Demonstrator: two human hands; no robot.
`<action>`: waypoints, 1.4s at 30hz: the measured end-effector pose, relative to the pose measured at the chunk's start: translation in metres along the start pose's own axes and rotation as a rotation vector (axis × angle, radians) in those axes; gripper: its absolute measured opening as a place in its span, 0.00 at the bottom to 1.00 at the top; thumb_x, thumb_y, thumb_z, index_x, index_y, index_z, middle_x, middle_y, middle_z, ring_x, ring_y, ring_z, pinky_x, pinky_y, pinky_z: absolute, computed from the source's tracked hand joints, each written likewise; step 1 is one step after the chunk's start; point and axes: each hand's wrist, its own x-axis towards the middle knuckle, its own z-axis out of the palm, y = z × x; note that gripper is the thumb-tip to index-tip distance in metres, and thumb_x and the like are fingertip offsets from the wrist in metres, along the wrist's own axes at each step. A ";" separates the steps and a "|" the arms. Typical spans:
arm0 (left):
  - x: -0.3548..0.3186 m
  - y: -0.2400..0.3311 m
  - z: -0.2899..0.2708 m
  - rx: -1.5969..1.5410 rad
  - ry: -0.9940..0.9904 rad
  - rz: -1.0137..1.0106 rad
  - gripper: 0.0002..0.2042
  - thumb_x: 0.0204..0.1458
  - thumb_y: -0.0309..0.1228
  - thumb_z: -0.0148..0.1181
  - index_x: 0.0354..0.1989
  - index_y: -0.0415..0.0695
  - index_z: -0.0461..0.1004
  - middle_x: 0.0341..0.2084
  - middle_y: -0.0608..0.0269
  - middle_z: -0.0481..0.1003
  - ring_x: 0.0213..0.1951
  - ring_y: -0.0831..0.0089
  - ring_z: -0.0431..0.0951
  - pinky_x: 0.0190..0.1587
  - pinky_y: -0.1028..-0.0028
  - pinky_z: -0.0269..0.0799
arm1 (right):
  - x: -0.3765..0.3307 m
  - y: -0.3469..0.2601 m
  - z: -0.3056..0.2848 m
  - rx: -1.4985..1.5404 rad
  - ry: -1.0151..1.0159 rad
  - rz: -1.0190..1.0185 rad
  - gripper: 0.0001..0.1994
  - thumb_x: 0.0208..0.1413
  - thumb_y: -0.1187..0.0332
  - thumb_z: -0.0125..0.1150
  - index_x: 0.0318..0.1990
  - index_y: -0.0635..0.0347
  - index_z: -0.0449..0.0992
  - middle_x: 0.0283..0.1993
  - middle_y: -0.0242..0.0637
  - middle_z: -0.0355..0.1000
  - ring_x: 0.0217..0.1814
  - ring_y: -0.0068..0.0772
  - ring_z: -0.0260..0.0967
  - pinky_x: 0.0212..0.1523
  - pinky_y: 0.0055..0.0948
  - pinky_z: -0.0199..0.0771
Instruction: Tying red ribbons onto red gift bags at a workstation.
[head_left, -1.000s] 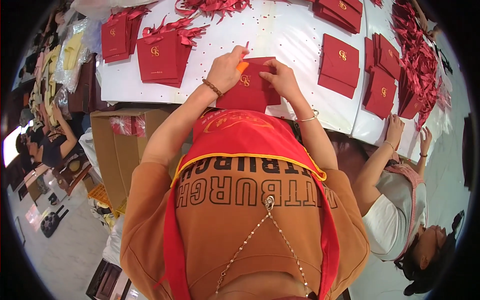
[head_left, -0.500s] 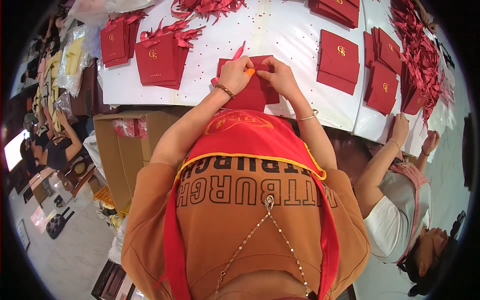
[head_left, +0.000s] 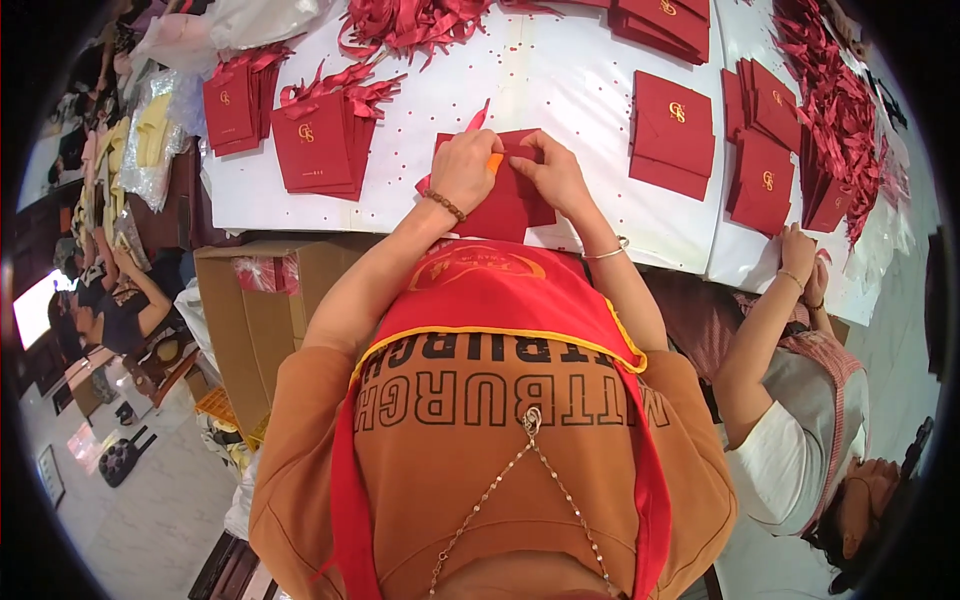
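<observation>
A flat red paper bag (head_left: pixel 497 215) lies at the table's near edge in front of me. My left hand (head_left: pixel 464 172) rests on its left part, fingers curled, with a small orange thing (head_left: pixel 495 161) showing at the fingertips. A pink-red ribbon (head_left: pixel 478 117) sticks out beyond that hand. On the bag's upper right part, my right hand (head_left: pixel 556 178) pinches the paper between thumb and fingers. The fingertips of both hands are close together, and what lies between them is partly hidden.
Stacked red bags with ribbons (head_left: pixel 318 145) lie to the left, and more flat red bags (head_left: pixel 672 135) to the right. Loose ribbons (head_left: pixel 410 25) heap at the back. A cardboard box (head_left: pixel 255 320) stands below the table's edge. At right, a co-worker's hand (head_left: pixel 797 252) reaches the table.
The view has shifted slightly, so the table sits lower in it. My hands stay on the bag, with the fingertips slightly farther apart. The co-worker's hands have moved a little.
</observation>
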 end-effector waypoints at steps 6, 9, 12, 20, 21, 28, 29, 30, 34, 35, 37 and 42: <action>-0.003 -0.007 0.007 -0.081 -0.112 -0.105 0.04 0.44 0.26 0.55 0.28 0.40 0.70 0.21 0.55 0.74 0.25 0.59 0.74 0.28 0.66 0.68 | 0.000 0.002 0.003 -0.011 0.016 0.002 0.12 0.45 0.65 0.60 0.36 0.60 0.71 0.28 0.42 0.72 0.30 0.37 0.70 0.32 0.31 0.68; 0.000 -0.006 0.008 -0.117 -0.137 -0.185 0.05 0.43 0.27 0.56 0.28 0.39 0.71 0.20 0.54 0.74 0.25 0.61 0.75 0.28 0.67 0.69 | 0.000 0.005 0.003 -0.006 0.044 -0.055 0.13 0.45 0.66 0.60 0.38 0.59 0.72 0.30 0.42 0.72 0.32 0.38 0.70 0.34 0.31 0.68; 0.003 -0.007 0.007 -0.187 -0.135 -0.264 0.05 0.42 0.26 0.55 0.27 0.40 0.72 0.19 0.54 0.74 0.24 0.61 0.75 0.27 0.68 0.69 | -0.004 0.002 0.004 0.018 0.074 -0.081 0.13 0.45 0.66 0.59 0.40 0.58 0.73 0.32 0.42 0.73 0.33 0.38 0.70 0.35 0.30 0.68; 0.005 -0.009 0.011 -0.119 -0.108 -0.184 0.04 0.40 0.26 0.54 0.24 0.41 0.73 0.18 0.53 0.74 0.23 0.59 0.75 0.27 0.64 0.70 | -0.003 -0.006 -0.002 -0.004 -0.033 0.011 0.12 0.48 0.70 0.57 0.42 0.63 0.72 0.31 0.35 0.72 0.31 0.21 0.66 0.34 0.22 0.66; 0.006 -0.008 0.010 -0.091 -0.122 -0.168 0.04 0.40 0.26 0.53 0.23 0.42 0.73 0.19 0.53 0.74 0.25 0.56 0.75 0.28 0.61 0.70 | -0.004 -0.005 -0.002 -0.006 -0.022 -0.019 0.12 0.49 0.71 0.57 0.42 0.64 0.72 0.31 0.35 0.72 0.31 0.21 0.66 0.33 0.22 0.66; 0.009 0.008 0.015 0.107 -0.168 -0.004 0.03 0.39 0.26 0.53 0.22 0.41 0.68 0.18 0.53 0.72 0.24 0.55 0.73 0.25 0.59 0.67 | -0.006 0.002 0.003 0.022 0.025 -0.015 0.11 0.46 0.67 0.58 0.39 0.57 0.74 0.31 0.43 0.73 0.32 0.38 0.70 0.35 0.30 0.68; 0.009 0.007 0.015 0.108 -0.174 -0.007 0.03 0.39 0.26 0.53 0.22 0.41 0.68 0.18 0.53 0.72 0.24 0.55 0.73 0.25 0.59 0.67 | -0.004 0.004 0.004 -0.009 0.029 -0.036 0.11 0.46 0.67 0.57 0.39 0.57 0.74 0.31 0.43 0.73 0.32 0.38 0.70 0.35 0.31 0.68; 0.011 0.005 0.015 0.068 -0.176 -0.020 0.03 0.40 0.26 0.52 0.24 0.42 0.68 0.18 0.54 0.72 0.23 0.55 0.73 0.25 0.60 0.67 | -0.003 0.005 0.004 -0.040 0.032 -0.057 0.11 0.46 0.68 0.57 0.39 0.57 0.74 0.32 0.43 0.73 0.33 0.39 0.70 0.35 0.31 0.68; 0.007 -0.003 0.011 -0.086 -0.199 -0.150 0.07 0.41 0.26 0.55 0.30 0.43 0.68 0.18 0.56 0.73 0.23 0.58 0.74 0.26 0.64 0.68 | -0.001 0.001 0.005 -0.045 0.021 -0.096 0.11 0.47 0.68 0.57 0.40 0.58 0.73 0.32 0.42 0.72 0.33 0.40 0.70 0.36 0.32 0.68; 0.006 -0.005 0.010 -0.182 -0.195 -0.214 0.09 0.41 0.26 0.57 0.31 0.42 0.67 0.18 0.56 0.73 0.23 0.60 0.75 0.26 0.66 0.68 | -0.002 -0.001 0.002 -0.013 -0.009 -0.049 0.12 0.47 0.68 0.57 0.40 0.58 0.73 0.33 0.43 0.72 0.34 0.41 0.69 0.37 0.32 0.68; 0.009 -0.008 0.003 -0.223 -0.198 -0.248 0.10 0.40 0.25 0.60 0.32 0.41 0.67 0.18 0.57 0.74 0.23 0.64 0.76 0.25 0.70 0.68 | -0.003 -0.003 -0.001 0.023 -0.041 -0.001 0.12 0.47 0.68 0.56 0.41 0.58 0.73 0.34 0.43 0.72 0.35 0.41 0.69 0.38 0.32 0.67; 0.020 -0.008 -0.016 -0.255 -0.458 -0.323 0.11 0.41 0.24 0.59 0.33 0.41 0.66 0.14 0.59 0.73 0.18 0.69 0.74 0.23 0.72 0.67 | -0.008 -0.008 -0.002 -0.016 -0.094 -0.196 0.11 0.52 0.73 0.53 0.44 0.62 0.72 0.35 0.37 0.72 0.34 0.24 0.67 0.34 0.22 0.67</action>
